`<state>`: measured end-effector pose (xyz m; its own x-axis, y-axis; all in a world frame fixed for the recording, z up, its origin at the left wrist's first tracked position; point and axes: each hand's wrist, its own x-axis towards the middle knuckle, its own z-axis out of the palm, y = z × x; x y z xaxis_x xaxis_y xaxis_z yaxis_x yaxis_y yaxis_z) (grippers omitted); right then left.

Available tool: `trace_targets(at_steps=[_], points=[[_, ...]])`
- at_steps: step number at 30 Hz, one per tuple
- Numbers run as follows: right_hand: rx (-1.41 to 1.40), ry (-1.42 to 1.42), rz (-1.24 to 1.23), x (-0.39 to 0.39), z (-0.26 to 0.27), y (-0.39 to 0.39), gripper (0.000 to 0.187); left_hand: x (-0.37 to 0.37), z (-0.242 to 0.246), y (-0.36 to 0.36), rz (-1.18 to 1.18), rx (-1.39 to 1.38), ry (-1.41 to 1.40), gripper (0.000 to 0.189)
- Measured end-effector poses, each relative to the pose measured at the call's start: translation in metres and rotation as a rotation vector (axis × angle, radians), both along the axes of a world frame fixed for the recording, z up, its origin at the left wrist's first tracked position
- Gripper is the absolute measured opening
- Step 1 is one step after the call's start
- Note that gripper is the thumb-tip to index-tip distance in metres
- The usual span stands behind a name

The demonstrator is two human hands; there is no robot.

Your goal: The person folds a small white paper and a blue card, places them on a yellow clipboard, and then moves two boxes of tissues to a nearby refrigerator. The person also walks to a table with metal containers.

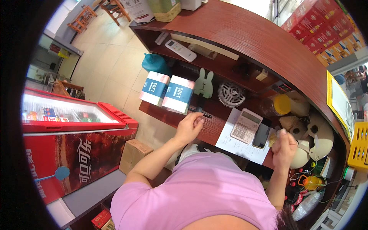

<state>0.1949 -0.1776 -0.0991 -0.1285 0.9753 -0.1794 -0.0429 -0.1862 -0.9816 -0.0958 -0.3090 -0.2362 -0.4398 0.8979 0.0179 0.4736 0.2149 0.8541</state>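
Note:
My left hand [189, 128] hovers by the counter's front edge, its fingers curled. A short black pen-like object [207, 116] shows right at the fingertips; whether they grip it or it lies behind them is unclear. On the right, my right hand [284, 148] is bent into a loose fist with the thumb on top. A crumpled yellowish piece [272, 140] appears beside its fingers; the inside of the fist is hidden. Between the hands, a pink calculator [246, 125] and a dark-screened smartphone [261, 133] lie on a written paper sheet [227, 143].
Two tissue packs [178, 93] stand left, before a teal jug [154, 62]. Behind are a green rabbit-shaped fan [204, 83] and a round metal grille [231, 93]. Pale helmets [320, 138] and bottles crowd the right. A raised wooden ledge [230, 23] curves around; a red drinks freezer [74, 149] stands left.

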Motion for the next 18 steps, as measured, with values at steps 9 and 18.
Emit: trace_targets(at_steps=[9,18], points=[[-0.371,-0.110,0.436,-0.070,-0.056,-0.032,0.029,-0.113,-0.065,-0.064,0.962,-0.035,-1.283,0.055],[-0.472,-0.074,0.793,-0.129,-0.082,-0.044,0.070,-0.148,-0.057,-0.048,1.006,0.337,-1.320,0.079]])
